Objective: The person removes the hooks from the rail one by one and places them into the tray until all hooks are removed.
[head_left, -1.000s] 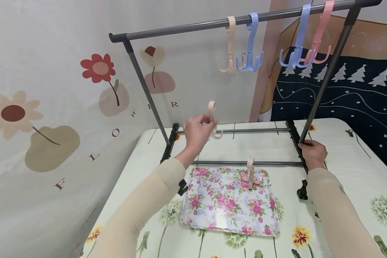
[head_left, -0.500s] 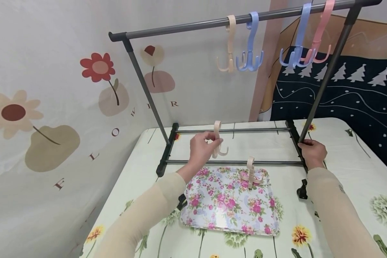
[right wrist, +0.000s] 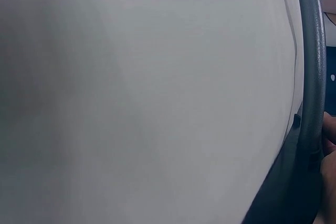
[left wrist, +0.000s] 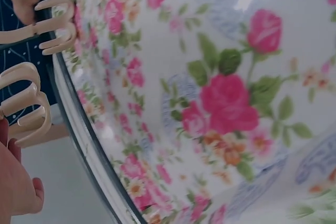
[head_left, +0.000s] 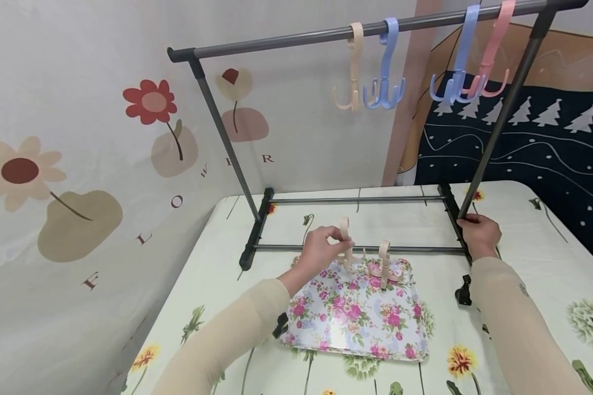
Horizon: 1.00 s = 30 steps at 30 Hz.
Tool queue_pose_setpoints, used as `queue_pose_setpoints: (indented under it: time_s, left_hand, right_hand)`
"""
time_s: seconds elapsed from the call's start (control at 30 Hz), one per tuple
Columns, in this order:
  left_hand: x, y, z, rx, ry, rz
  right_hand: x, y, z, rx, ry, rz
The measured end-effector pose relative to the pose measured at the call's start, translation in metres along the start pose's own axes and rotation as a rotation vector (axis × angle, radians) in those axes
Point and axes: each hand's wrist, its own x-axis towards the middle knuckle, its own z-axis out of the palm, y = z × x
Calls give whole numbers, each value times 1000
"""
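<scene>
Between thumb and fingers of the left hand (head_left: 321, 249), a hook (head_left: 348, 257) is pinched by its stem. It has just been lowered to the far edge of the tray (head_left: 341, 312), and so seems to be brought alongside the loose hook (head_left: 384, 269) lying near the tray's far right corner; whether the tray is touched cannot be told. The left sleeve (head_left: 242, 307) is stretched forward past the tray's left side. By the right hand (head_left: 480, 236), unmoved beyond the tray's far right corner, the foot of the post (head_left: 502, 120) is gripped, the arm extended along the tray's right. Above and beyond the tray, four hanging hooks (head_left: 384, 68) are held by the rail (head_left: 286, 41).
</scene>
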Motion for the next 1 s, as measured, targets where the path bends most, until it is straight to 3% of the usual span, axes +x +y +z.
queue_pose_setpoints:
  time_s: [0.4, 1.0]
  left_hand:
    - [-6, -15, 11, 54, -95, -11]
    - [-8, -21, 23, 80, -148, 28]
  right_hand:
    - [-2, -4, 1, 20, -6, 12]
    - [1, -1, -2, 4, -13, 3]
